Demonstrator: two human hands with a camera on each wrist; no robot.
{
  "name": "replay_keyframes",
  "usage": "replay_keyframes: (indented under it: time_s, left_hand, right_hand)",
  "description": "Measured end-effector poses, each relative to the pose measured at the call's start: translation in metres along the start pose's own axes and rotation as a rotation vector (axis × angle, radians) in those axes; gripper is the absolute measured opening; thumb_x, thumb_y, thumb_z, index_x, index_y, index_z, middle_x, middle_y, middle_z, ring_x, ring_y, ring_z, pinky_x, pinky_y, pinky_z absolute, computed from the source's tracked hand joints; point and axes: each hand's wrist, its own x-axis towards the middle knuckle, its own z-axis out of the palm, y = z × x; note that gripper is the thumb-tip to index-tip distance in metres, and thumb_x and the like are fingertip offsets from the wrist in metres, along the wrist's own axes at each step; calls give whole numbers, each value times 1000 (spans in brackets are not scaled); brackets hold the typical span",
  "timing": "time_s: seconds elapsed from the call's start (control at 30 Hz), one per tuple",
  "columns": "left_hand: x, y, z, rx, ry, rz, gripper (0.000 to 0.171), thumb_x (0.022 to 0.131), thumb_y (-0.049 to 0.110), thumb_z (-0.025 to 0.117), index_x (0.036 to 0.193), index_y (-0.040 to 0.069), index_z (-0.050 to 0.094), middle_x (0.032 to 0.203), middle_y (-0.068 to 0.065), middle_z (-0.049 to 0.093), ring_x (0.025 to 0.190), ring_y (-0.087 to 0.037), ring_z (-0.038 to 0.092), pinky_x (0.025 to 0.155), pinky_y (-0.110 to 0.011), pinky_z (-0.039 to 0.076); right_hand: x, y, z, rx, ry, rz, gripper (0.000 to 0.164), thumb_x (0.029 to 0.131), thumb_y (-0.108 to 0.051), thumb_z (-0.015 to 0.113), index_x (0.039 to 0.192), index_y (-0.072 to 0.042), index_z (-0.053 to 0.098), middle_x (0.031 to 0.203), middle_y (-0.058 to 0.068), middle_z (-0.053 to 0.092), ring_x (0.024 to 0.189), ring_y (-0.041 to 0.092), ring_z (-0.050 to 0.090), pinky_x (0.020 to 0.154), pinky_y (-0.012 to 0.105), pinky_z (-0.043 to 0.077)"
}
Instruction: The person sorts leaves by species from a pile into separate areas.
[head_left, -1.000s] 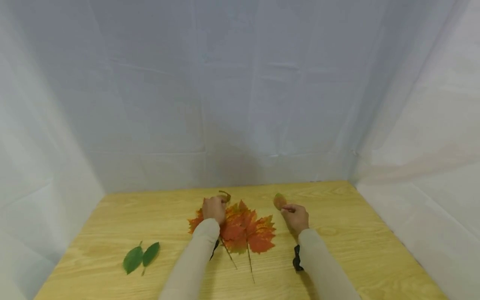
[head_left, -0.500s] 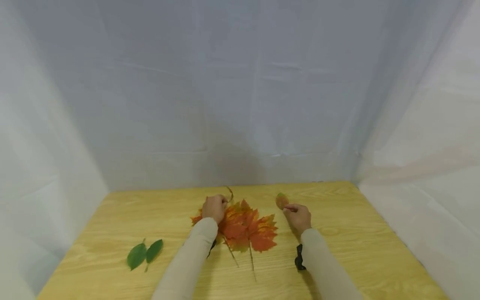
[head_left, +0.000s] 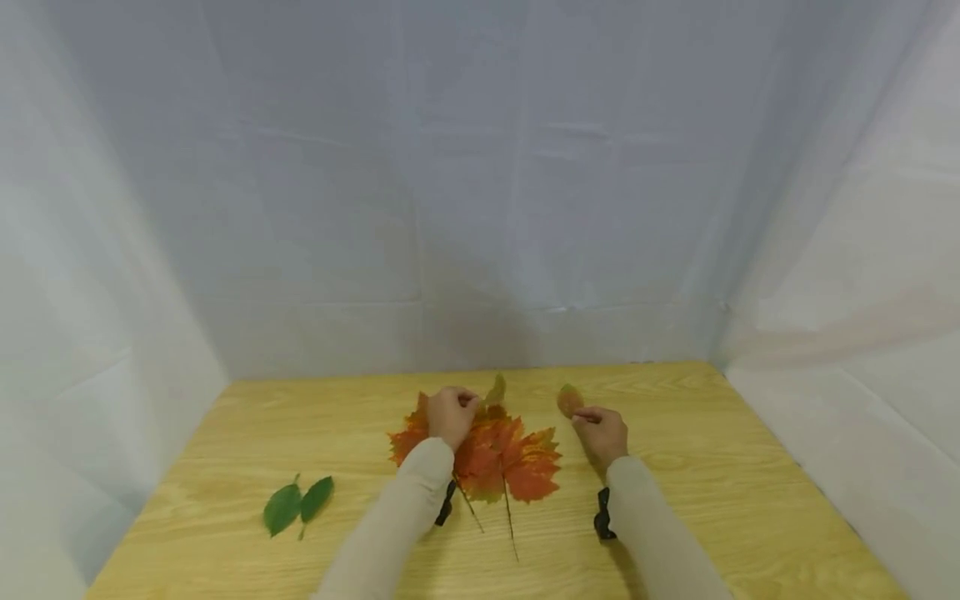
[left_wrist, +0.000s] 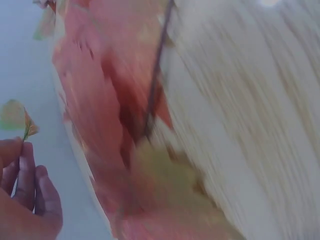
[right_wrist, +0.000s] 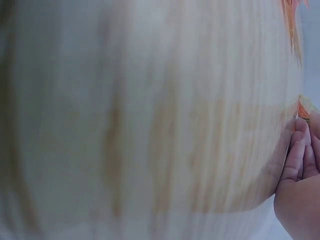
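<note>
In the head view, my left hand [head_left: 452, 417] is above the left part of several orange-red maple leaves [head_left: 495, 454] that lie overlapping on the table. Thumb and fingers pinch the stem of a yellowish-green leaf [head_left: 496, 392], which also shows as a small green and orange leaf [left_wrist: 14, 116] in the left wrist view. To the right of the maple leaves, my right hand [head_left: 602, 433] pinches the lower end of an oval green and reddish leaf [head_left: 570, 401]. Only a small part of that leaf [right_wrist: 304, 107] appears in the right wrist view.
Two green leaves [head_left: 298, 505] lie side by side on the wood-grain table [head_left: 720, 492] at the left. Thin maple stems [head_left: 512, 525] point toward the near edge. A pale sheet [head_left: 480, 183] hangs behind the table and along both sides.
My left hand has moved to the right, and the leaf in it has turned from nearly edge-on to show its broad side. The right hand keeps its pinch, almost still. The head view has shifted slightly.
</note>
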Motion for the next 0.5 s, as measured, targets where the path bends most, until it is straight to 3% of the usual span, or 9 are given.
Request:
replay_keyframes:
  time_s: [0.3,0.5]
  left_hand:
    - [-10,17,21,-74,2,-18,7,87,8,71,87,2,74,78,-9,69,65,-20,63,57,-32,53]
    - [-13,27,38,-13,-31,6,7,88,7,69,88,2,74,79,-9,69,67,-19,64,58,-31,53]
  right_hand:
    - [-1,0,6,16,-20,4,24,87,-15,67,106,-1,72,103,17,69,94,31,64,82,43,52]
    - [-4,-4,8,29,-24,9,23,88,-15,67,106,-1,72,104,16,69,95,30,64,82,42,53]
